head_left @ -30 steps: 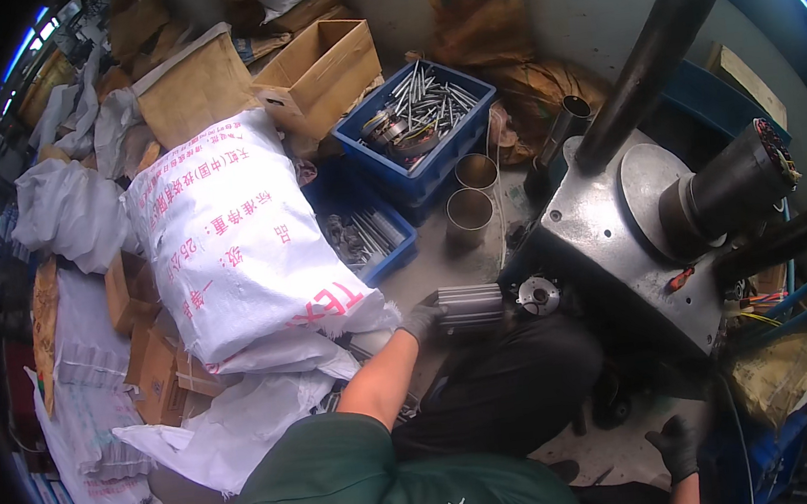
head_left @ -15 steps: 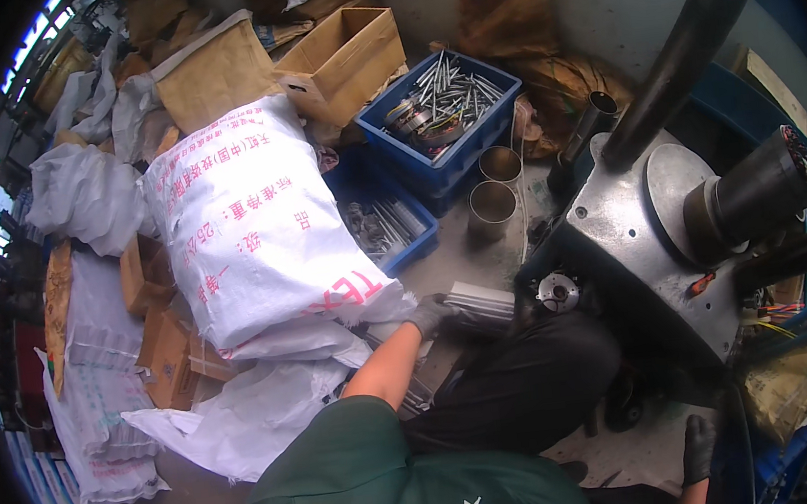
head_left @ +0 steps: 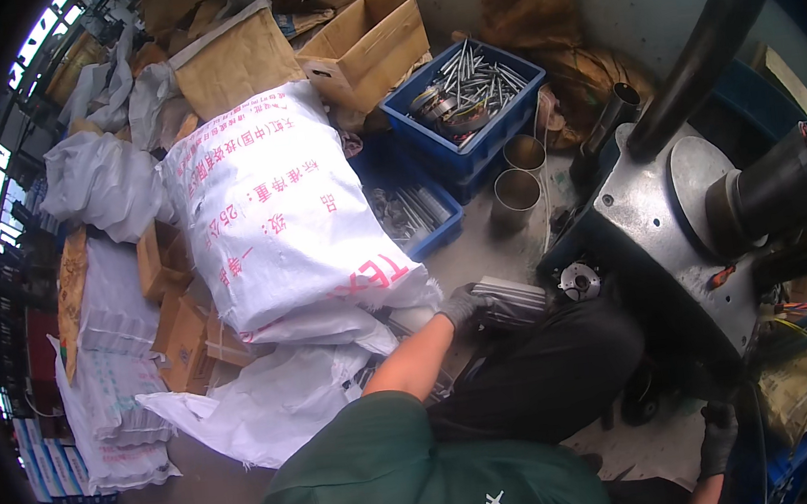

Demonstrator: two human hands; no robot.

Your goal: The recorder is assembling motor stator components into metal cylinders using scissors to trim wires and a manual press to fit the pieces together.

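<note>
My left hand (head_left: 462, 309), in a dark grey glove, is closed at the left end of a bundle of grey metal bars (head_left: 512, 301). The bundle lies beside my dark-trousered knee, right of a large white woven sack (head_left: 272, 217) with red print. My right hand (head_left: 718, 442), gloved too, is low on the right next to the base of a machine with a steel top plate (head_left: 667, 210). Its fingers are curled at a dark part; what they hold is hidden. A round metal part with a centre hole (head_left: 580, 281) sits by the machine's edge.
Beyond the sack stand a blue crate (head_left: 472, 151) of metal rods and a lower blue bin (head_left: 437, 241). Two open metal cylinders (head_left: 516, 191) stand right of them. A wooden box (head_left: 367, 49) and cardboard boxes (head_left: 182, 339) lie around the sack. Black posts (head_left: 698, 63) rise from the machine.
The whole view has shifted, so the scene sits farther right. The metal bars lie at a slightly different angle under my left hand. My right hand's fingers have moved against a dark part.
</note>
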